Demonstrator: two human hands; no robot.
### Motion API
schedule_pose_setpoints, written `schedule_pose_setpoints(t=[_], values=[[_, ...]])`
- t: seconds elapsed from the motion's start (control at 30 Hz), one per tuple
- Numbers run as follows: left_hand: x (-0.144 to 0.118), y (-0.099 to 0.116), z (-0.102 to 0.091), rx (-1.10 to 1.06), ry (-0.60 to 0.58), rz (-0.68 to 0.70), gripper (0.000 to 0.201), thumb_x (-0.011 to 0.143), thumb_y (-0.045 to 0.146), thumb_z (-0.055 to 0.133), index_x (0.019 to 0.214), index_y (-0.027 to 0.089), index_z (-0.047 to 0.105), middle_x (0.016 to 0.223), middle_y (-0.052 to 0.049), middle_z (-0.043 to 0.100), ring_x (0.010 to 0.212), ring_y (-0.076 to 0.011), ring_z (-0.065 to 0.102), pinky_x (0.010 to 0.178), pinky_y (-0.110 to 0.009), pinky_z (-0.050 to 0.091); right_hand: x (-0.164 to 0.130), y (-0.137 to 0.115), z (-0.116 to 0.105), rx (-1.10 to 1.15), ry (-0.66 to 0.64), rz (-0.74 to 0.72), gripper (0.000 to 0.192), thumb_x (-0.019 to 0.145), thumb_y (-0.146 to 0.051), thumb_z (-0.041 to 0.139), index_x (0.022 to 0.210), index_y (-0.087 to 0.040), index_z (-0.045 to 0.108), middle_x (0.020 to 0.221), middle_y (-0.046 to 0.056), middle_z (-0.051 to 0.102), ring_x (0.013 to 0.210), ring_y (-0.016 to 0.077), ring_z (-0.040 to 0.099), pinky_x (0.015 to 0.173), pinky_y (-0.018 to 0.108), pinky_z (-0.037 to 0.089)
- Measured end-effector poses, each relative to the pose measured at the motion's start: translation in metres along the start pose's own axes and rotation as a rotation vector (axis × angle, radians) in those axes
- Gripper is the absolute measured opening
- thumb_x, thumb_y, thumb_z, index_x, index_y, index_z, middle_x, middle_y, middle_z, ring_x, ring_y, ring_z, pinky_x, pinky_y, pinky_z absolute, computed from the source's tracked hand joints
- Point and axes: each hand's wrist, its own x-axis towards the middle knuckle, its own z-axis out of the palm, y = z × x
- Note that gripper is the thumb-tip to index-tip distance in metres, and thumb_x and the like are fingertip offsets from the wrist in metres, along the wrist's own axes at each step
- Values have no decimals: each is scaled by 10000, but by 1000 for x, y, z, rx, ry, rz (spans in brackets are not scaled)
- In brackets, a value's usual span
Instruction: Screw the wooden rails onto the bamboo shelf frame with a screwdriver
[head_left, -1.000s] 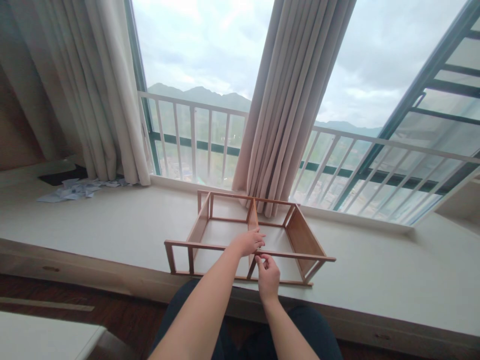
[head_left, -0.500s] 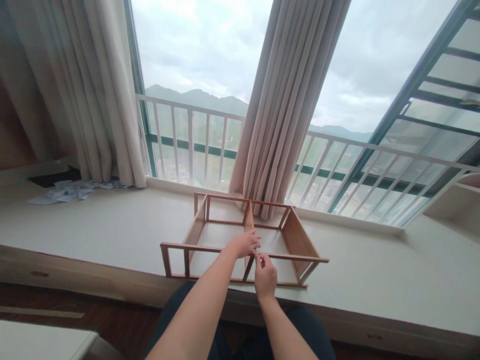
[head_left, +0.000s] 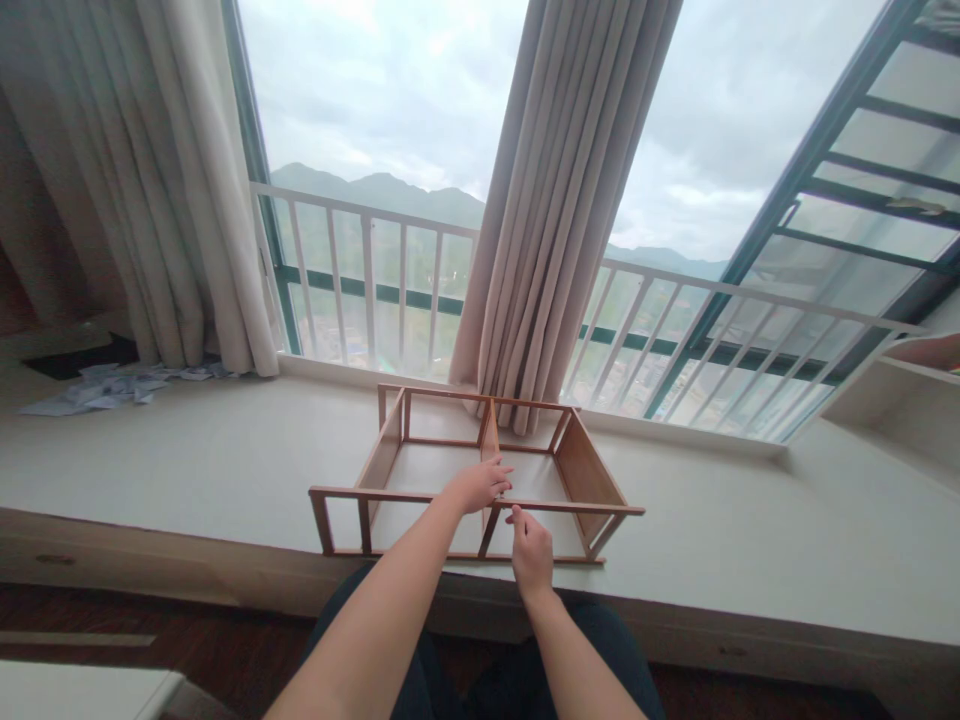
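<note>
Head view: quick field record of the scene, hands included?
surface: pale window ledge
main item: wooden frame, lying on the ledge, middle divider inside
left hand: left hand rests on the near rail at the divider
right hand: right hand, fingertips pinched just under the near rail; anything held is too small to tell
behind: curtain, railing
far left: scattered papers

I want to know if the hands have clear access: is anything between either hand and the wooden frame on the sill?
Nothing visible does. The left hand rests on the wooden frame at its front rail, and the right hand pinches just below that rail.
</note>
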Motion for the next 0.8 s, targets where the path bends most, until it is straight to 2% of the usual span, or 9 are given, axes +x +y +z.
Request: schedule_pose_setpoints(t=[0.13,0.3,0.43,0.53,0.6,0.67,0.73,0.77,0.8], values=[[-2,0,1,-57,13,7,285,988,258,494,1049,210,768,1452,-82,562,1494,-269,314,1171,-482,344,-19,30,-21,36,-24,30,592,940,-666,378,723,-218,698,726,96,715,717,266,656,677,313,431],[0,1,-2,-64,108,40,294,982,244,497,1096,217,767,1376,-72,632,1446,-254,409,1152,-425,377,-57,93,-34,16,-94,129,351,855,-518,501,798,-246,716,658,64,684,671,271,657,630,311,433],[-9,22,-12,-8,305,119,300,980,238,487,1102,215,761,1270,-60,706,1403,-255,469,1146,-434,367,-75,128,-34,36,-154,166,275,791,-342,458,854,-235,704,730,62,707,716,264,669,683,325,461],[-37,47,-2,-104,566,182,284,989,298,495,1083,223,753,1202,-53,733,1340,-243,526,1143,-447,353,-73,135,-31,102,-158,160,295,811,-333,441,916,-205,686,837,82,727,792,261,676,761,345,481],[-64,59,26,-273,748,87,314,1000,341,467,1028,213,753,1133,-68,743,1210,-228,604,1089,-411,410,-69,135,-29,159,-168,165,297,834,-379,469,927,-190,678,899,96,730,864,264,677,810,355,489],[-92,63,71,-473,821,-164,343,990,399,459,977,210,745,1040,-69,745,1068,-229,650,982,-370,475,-66,134,-27,204,-201,174,294,838,-400,504,926,-180,679,912,95,727,888,260,670,836,361,492],[-115,58,124,-663,707,-468,367,964,433,459,918,199,739,937,-66,740,940,-229,670,876,-346,506,-64,133,-27,234,-251,196,284,823,-411,551,896,-173,687,816,75,710,797,249,660,788,357,504],[-123,54,150,-753,616,-624,360,934,444,486,858,191,730,848,-64,729,844,-220,672,793,-331,513,-64,132,-27,242,-270,206,284,811,-419,578,883,-170,695,772,65,696,751,242,653,766,355,508],[-127,50,171,-832,467,-766,359,897,463,530,768,180,710,738,-58,698,731,-207,655,711,-315,503,-65,130,-28,247,-282,211,289,800,-427,603,873,-167,704,748,58,685,722,236,648,756,356,512]])
